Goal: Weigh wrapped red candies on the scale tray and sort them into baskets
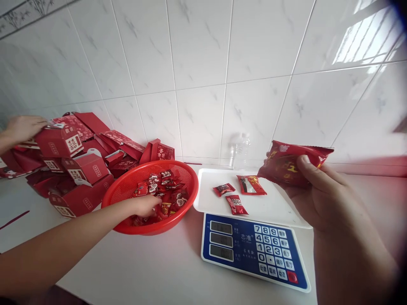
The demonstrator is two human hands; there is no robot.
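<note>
At the right, my right hand [318,199] is closed on a shiny red snack packet [289,165] with gold print, its thumb across the front. It holds the packet above the white weighing tray [203,199] of a digital scale. My left hand [148,205] reaches into a red plastic basket [111,212] heaped with small red-wrapped candies [168,178]. Its fingers are curled among the candies, and whatever they grip is hidden. On the tray lie a flat red packet [252,185] and two small wrapped candies [236,205].
Red gift boxes [92,167] are stacked at the left, where another person's hand [27,127] touches them. The scale's blue keypad panel [248,250] faces me. A clear plastic bottle [244,150] stands by the tiled wall [203,118]. Something blurred shows at the right edge.
</note>
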